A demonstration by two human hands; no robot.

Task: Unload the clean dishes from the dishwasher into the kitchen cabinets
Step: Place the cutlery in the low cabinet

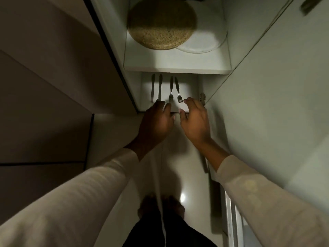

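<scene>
**Both hands empty at the cutlery shelf**

Two pale sleeves, the left sleeve (80,193) from 7 o'clock and the right sleeve (258,193) from 5 o'clock, reach up toward the middle of the view. Below them at 6 o'clock are the person's feet (160,207) on a glossy floor (192,175).

The left hand (156,122) lies palm down at the front edge of the lower shelf (190,86). Its fingers are stretched forward and loosely bent, and it holds nothing. Whether its fingertips touch the nearer knife cannot be told. The right hand (194,120), at 3 o'clock of the left, has its fingers spread and relaxed with the thumb out. It is empty too.

At 12 o'clock from the hands the cutlery lies flat on the lower shelf. There are two knives (152,88) on the left and two forks (171,90) just beside them on the right, tines toward the hands. The right fork's tines end just beside the right hand's fingertips.

Further toward 12 o'clock, the upper shelf (142,59) carries a speckled brown round plate (160,22). It overlaps a white plate (201,43) at its 4 o'clock. The open cabinet door (267,86) fills the view at 3 o'clock, and its hinge (202,98) is just beside the right hand.
</scene>
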